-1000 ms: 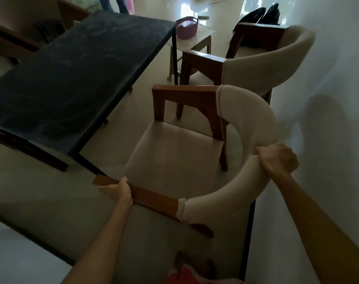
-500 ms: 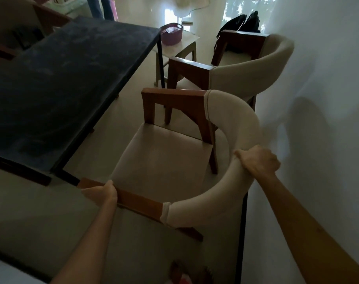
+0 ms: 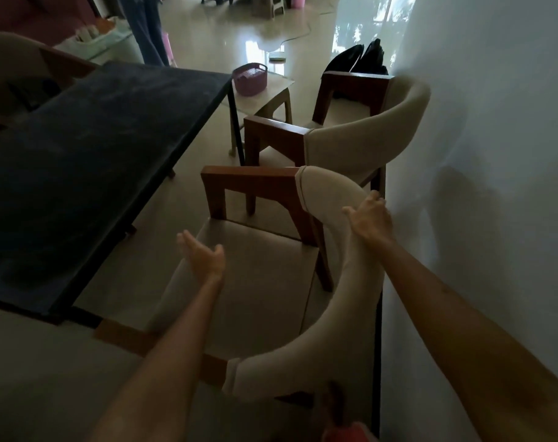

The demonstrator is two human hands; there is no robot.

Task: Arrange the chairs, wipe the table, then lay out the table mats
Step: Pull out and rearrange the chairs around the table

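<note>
A beige upholstered chair (image 3: 258, 282) with brown wooden arms stands beside the long dark table (image 3: 89, 161), close to the white wall. My left hand (image 3: 204, 256) hovers open above the chair's seat, palm turned inward, touching nothing. My right hand (image 3: 368, 220) is open with fingers spread, resting against the top of the curved backrest. A second matching chair (image 3: 360, 138) stands just beyond the first, also by the wall.
A small beige stool carries a purple basket (image 3: 250, 78) past the table's far end. Black bags (image 3: 363, 59) lie behind the far chair. Another chair (image 3: 13, 65) sits at the table's far left. A person's legs (image 3: 151, 30) stand at the back. The wall (image 3: 494, 154) closes the right side.
Both hands have let go of the chair: the left lifted off the near wooden arm to above the seat, and the right opened and slid forward along the backrest.
</note>
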